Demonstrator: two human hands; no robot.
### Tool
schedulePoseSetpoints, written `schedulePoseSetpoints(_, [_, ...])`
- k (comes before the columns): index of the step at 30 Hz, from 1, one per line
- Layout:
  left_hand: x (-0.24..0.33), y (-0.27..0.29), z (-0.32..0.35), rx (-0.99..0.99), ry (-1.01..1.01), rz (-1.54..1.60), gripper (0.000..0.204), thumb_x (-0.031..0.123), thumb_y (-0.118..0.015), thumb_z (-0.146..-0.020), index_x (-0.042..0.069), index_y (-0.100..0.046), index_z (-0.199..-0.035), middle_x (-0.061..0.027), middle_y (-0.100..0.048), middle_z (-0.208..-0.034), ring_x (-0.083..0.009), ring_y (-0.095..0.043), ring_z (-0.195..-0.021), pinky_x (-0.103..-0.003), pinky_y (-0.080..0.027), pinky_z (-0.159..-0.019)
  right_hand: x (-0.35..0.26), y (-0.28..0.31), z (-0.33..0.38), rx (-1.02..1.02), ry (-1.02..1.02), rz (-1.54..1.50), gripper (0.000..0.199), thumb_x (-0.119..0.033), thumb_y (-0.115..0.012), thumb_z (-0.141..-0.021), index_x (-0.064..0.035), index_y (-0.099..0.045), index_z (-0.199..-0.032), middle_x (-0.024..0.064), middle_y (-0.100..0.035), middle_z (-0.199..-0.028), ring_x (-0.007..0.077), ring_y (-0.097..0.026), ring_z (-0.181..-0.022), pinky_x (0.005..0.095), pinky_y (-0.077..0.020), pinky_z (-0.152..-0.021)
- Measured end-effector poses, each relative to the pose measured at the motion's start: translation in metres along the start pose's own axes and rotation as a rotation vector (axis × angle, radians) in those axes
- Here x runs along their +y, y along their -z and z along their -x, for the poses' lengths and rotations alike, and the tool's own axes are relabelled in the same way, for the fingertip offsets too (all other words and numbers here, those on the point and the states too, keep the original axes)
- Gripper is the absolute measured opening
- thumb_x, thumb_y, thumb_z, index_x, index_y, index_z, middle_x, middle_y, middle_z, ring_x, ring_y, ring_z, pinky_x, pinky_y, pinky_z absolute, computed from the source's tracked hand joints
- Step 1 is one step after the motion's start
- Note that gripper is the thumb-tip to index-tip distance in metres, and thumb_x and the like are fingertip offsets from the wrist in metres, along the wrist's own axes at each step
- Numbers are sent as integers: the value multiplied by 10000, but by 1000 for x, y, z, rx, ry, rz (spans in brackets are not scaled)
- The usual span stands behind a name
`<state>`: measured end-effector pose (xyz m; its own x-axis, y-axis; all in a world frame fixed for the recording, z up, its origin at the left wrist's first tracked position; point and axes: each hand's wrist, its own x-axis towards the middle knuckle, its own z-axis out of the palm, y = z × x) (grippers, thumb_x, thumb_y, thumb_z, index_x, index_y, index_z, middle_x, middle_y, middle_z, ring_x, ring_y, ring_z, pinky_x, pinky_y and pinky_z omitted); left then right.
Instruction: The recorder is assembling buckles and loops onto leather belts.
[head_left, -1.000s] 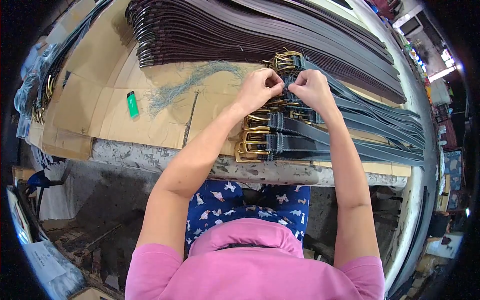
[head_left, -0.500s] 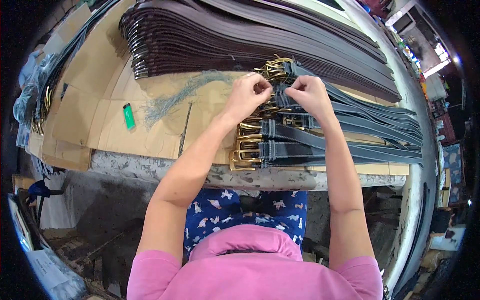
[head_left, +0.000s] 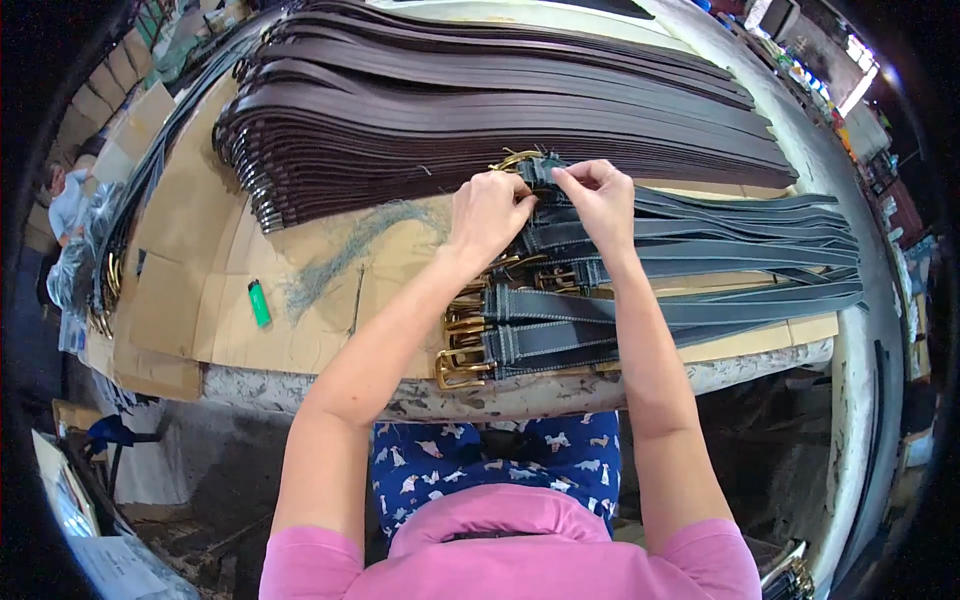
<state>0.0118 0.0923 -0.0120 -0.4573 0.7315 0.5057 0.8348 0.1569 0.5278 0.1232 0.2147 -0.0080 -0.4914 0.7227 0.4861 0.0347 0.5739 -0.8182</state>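
Grey-blue belts with pale stitched edges lie in a bundle, their brass-coloured buckles gathered at the left end. At the far side of this bundle my left hand is closed, its fingers curled at the buckle end of one belt. Opposite it, my right hand pinches the same belt between thumb and forefinger. My fingers partly hide the buckle there, and any thread between them is too fine to make out.
Behind my hands rises a big stack of dark brown belts. Cardboard covers the table. To the left lie a green lighter and a tuft of loose grey threads. More belts hang at the far left, near a person.
My view has shifted, so the table sits lower in it. Both hands have moved to the far buckles, and the right thumb and forefinger now meet at the belt's end.
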Motion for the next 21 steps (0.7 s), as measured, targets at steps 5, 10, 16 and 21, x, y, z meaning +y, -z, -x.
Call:
schedulePoseSetpoints(5, [6, 1, -1, 97, 51, 176, 134, 108, -701, -753, -19, -664, -780, -125, -658, -850, -203, -637, -699, -306, -497, -632, 8, -2, 1, -28, 17, -19, 194, -151, -777, -701, 16, -707, -770, 95, -628, -733, 151, -595, -630, 289, -466, -589])
schedulePoseSetpoints(10, [-8, 6, -7, 73, 1, 269, 127, 104, -678, -794, -18, -665, -826, -111, -665, -850, -156, -634, -738, -277, -491, -655, 5, -4, 1, -77, 21, 5, 161, -124, -759, -748, 21, -698, -785, 60, -640, -799, 112, -606, -691, 254, -491, -632])
schedulePoseSetpoints(16, [-6, 8, -6, 40, 29, 223, 163, 154, -665, -830, -5, -661, -866, -100, -685, -816, -165, -636, -753, -294, -488, -660, 4, -7, 3, -46, 105, 90, 151, -109, -755, -717, 21, -688, -756, 71, -637, -786, 143, -609, -698, 273, -482, -630])
schedulePoseSetpoints(21, [-6, 9, -6, 43, 37, 228, 172, 163, -665, -837, -6, -658, -869, -101, -684, -803, -165, -637, -739, -299, -487, -662, 5, -9, 3, -11, 159, 114, 148, -108, -751, -702, 20, -688, -742, 78, -642, -763, 168, -610, -699, 286, -475, -631])
